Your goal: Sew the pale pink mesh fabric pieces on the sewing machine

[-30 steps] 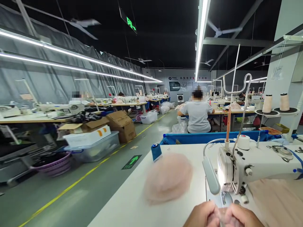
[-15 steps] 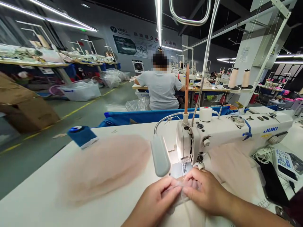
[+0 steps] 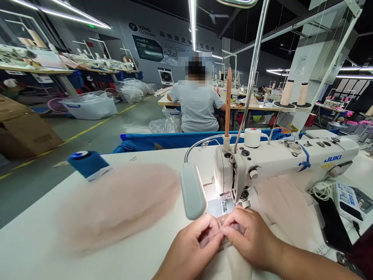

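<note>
Just in front of the needle of a white sewing machine [image 3: 271, 155], my left hand [image 3: 194, 243] and my right hand [image 3: 253, 237] pinch a piece of thin pale fabric [image 3: 225, 243] between thumbs and fingers. Their fingertips nearly meet. The fabric hangs down toward me below my hands. Behind them, the presser foot [image 3: 224, 205] stands over a lit metal plate, and a grey lamp [image 3: 192, 192] on a bent neck is left of it. More sheer pink fabric [image 3: 122, 202] lies on the table to the left, with another pink piece [image 3: 287, 206] under the machine arm.
A blue thread cone [image 3: 89, 165] lies at the table's far left edge. At right are a black phone [image 3: 333, 223], a white control box [image 3: 349, 198] and a coiled cable [image 3: 323, 189]. A pencil [image 3: 228, 103] stands upright on the machine. A co-worker [image 3: 198, 105] sits ahead, back turned.
The view has shifted slightly, so the background sits a little further left. My hands stay pinched on the fabric in front of the needle, with the fingers slightly readjusted.
</note>
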